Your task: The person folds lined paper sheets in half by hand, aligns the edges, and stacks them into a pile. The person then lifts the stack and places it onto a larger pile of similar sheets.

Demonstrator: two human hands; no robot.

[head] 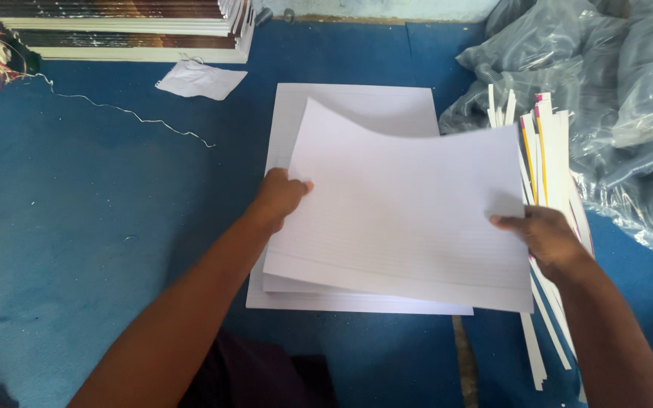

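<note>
Lifting ruled sheets off the pile

I hold a sheaf of ruled paper point(410, 211) at frame centre, bowed above the white paper stack point(357, 102); my left hand point(280, 195) pinches its left edge, my right hand point(547, 236) clamps the right edge, beside cut strips point(549, 143) and plastic bags point(614, 83) at right.

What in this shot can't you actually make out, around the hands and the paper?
- Head view: the fingers of the left hand under the lifted ruled sheets are hidden by the paper.
- Most of the paper stack below is covered by those sheets.
- The right hand hides part of the paper strips.
- The pile of books is cut off by the top edge.
- What the plastic bags hold cannot be told.
</note>
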